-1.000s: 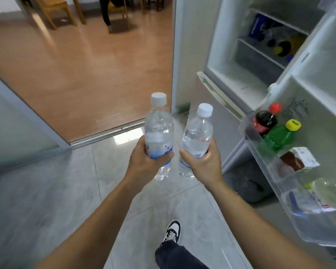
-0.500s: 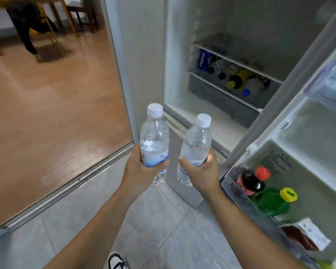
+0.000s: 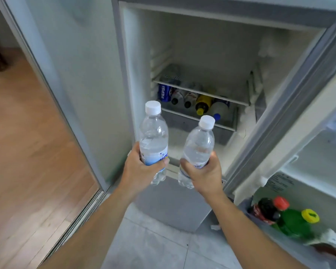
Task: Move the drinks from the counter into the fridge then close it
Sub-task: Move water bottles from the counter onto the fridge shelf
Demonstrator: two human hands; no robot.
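- Left hand point(image 3: 142, 171), at 6 o'clock of the view, just left of centre: grip wrapped round the lower half of the left water bottle point(image 3: 153, 140), thumb across the label. Bottle upright, white cap on.
- Right hand point(image 3: 204, 174), just at 3 o'clock of the left one: grip curled round the lower part of the right water bottle point(image 3: 198, 150), which tilts slightly toward 1 o'clock. White cap on.
- The two bottles stand near each other, not touching, both held in front of the open fridge point(image 3: 202, 45) at its lower front edge.
- Inside the fridge, at 12 o'clock of the bottles: a shelf point(image 3: 200, 92) with drinks lying beneath it, caps outward: a Pepsi can point(image 3: 163, 92), two dark-capped bottles, a yellow-capped bottle point(image 3: 202, 104), a blue-capped bottle point(image 3: 219, 109).
- Fridge door point(image 3: 308, 123) stands open at 3 o'clock. Its lower door rack point(image 3: 248, 208), at 4 o'clock, holds a red-capped cola bottle point(image 3: 268, 208) and a green bottle point(image 3: 295, 224) with a yellow cap, touching.
- Wooden floor point(image 3: 27, 152) at 9 o'clock; grey tile underfoot.
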